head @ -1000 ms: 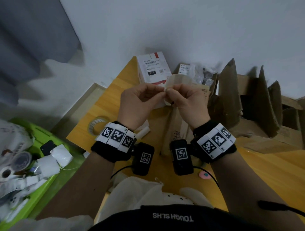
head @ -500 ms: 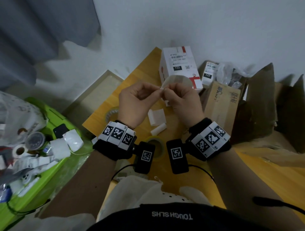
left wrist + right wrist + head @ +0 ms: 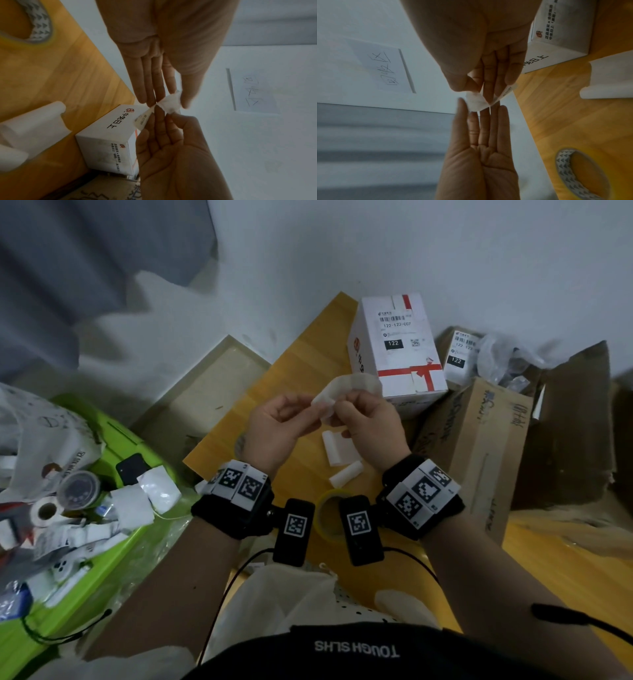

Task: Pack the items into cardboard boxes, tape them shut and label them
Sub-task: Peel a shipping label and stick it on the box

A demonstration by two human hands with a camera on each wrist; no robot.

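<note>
Both my hands are raised over the wooden table and pinch one small white label on its backing. My left hand pinches a corner between thumb and nearly straight fingers. My right hand pinches the adjoining edge with curled fingers. The label is bent between the fingertips and its printed strip curls away. A white box with a red ribbon print stands behind the hands and carries a label. A smaller labelled box stands to its right.
Two curled white paper pieces lie under the hands. A tape roll sits near my wrists. A brown cardboard box and open cartons fill the right. A green bin of paper scraps stands at the left.
My head has turned, so the boxes and the bin sit further right in view. Both hands keep their pinch on the label, whose corner has bent further apart.
</note>
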